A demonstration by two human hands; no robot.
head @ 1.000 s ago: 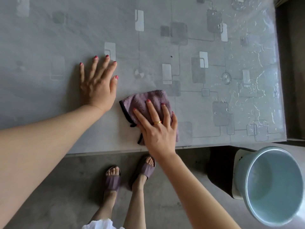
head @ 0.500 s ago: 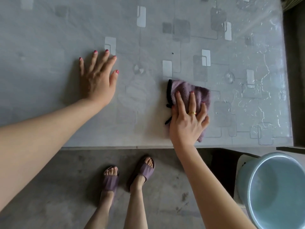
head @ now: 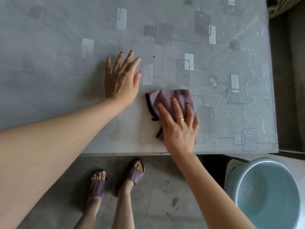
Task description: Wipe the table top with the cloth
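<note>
**Flat palm on the cloth, other hand braced beside it**

Plainly, the purple cloth (head: 171,100) lies folded into a thick pad on the worktop (head: 57,66), near the front edge. Folded this way it probably gives the palm a firm cushion to push against, with its black trim bunched at the side nearer the left hand.

On top of the cloth sits the right hand (head: 178,126), fingers straight and slightly spread, pressing down and not gripping; spread fingers likely keep pressure even across the pad as it slides.

Just left of the cloth, apart from it, the left hand (head: 121,83) lies flat on the worktop with fingers extended and holding nothing, seemingly as a prop for the person's weight while leaning forward.

Right of the cloth the patterned surface glistens with wet streaks. Below and right of the cloth, on the floor, stands a pale blue bucket (head: 270,194), within easy reach, presumably for rinsing.
</note>
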